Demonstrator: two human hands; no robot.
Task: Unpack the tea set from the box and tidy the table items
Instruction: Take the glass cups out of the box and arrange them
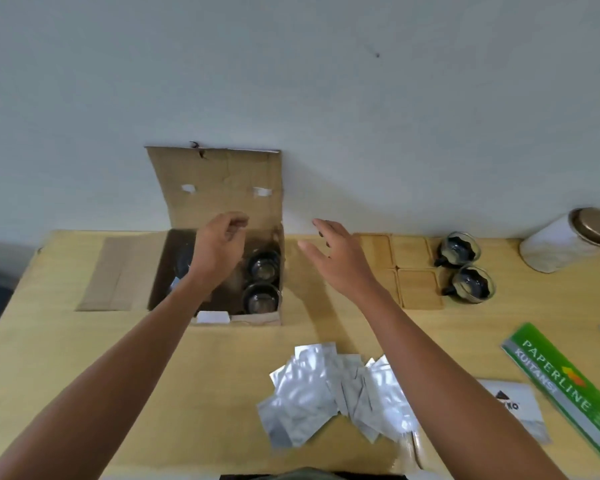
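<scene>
An open cardboard box (pixel 219 195) stands at the back of the wooden table (pixel 66 341), its lid leaning on the wall. Inside it two dark glass cups (pixel 262 284) sit along the right side. My left hand (pixel 220 245) hovers over the box opening, fingers loosely curled and holding nothing. My right hand (pixel 336 258) hangs just right of the box, fingers spread and empty. Two glass cups (pixel 466 268) with dark handles stand to the right, beside several square wooden coasters (pixel 418 289).
A pile of silver foil sachets (pixel 329 393) lies at the front centre. A green receipt book (pixel 565 386) and a white card (pixel 520 407) lie at the front right. A white jar with a metal lid (pixel 568 240) stands at the back right. A box flap (pixel 115 271) lies flat on the left.
</scene>
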